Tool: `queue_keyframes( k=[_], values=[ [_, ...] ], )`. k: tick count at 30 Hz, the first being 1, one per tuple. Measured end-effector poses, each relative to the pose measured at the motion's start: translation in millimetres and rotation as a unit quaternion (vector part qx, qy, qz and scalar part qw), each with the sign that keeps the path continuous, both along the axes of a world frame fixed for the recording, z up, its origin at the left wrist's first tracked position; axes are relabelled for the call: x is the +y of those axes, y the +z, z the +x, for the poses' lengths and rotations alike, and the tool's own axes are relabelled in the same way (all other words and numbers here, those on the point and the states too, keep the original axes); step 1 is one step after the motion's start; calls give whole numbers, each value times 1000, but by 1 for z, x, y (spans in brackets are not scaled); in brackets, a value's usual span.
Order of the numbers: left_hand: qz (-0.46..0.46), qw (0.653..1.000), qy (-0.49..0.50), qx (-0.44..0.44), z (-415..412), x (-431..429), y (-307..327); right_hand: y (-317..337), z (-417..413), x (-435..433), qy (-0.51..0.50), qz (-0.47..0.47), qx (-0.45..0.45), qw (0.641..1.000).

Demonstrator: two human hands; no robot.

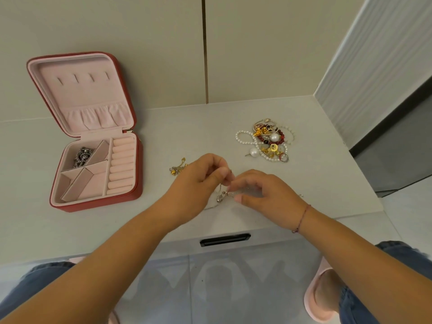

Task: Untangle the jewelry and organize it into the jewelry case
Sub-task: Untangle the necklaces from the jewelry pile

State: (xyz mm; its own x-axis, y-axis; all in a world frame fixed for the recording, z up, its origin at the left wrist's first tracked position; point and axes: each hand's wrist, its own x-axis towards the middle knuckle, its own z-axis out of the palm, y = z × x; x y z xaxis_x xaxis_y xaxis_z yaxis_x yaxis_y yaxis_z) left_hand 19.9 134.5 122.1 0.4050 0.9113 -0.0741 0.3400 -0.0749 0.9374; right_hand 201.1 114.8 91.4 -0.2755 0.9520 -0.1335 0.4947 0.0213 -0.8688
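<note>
A red jewelry case with a pink lining stands open at the left of the white tabletop; a dark silver chain lies in its back compartment. A tangled pile of jewelry with pearls, red beads and gold pieces sits at the right rear. Near the front edge, my left hand and my right hand both pinch a thin silver necklace with a small pendant hanging between them. A small gold chain lies just left of my left hand.
The tabletop ends close in front of my hands, above a drawer with a black handle. A wall panel rises behind, and a ribbed white panel stands at the right. My knees and pink slippers show below.
</note>
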Motion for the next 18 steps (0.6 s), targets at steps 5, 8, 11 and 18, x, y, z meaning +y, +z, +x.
queue_keyframes(
  k=[5, 8, 11, 18],
  values=[
    [-70, 994, 15, -79, -2, 1, 4, -1, -3, -3, -12, -7, 7, 1000],
    [-84, 991, 16, -99, -4, 2, 5, -4, -5, -5, -6, -1, -26, 1000],
    [-96, 990, 23, -104, -6, 2, 5, -6, -7, -4, 0, 3, -72, 997],
    [-121, 986, 89, -70, -13, 4, -5, 15, 0, 2, -29, -64, 67, 995]
  ],
)
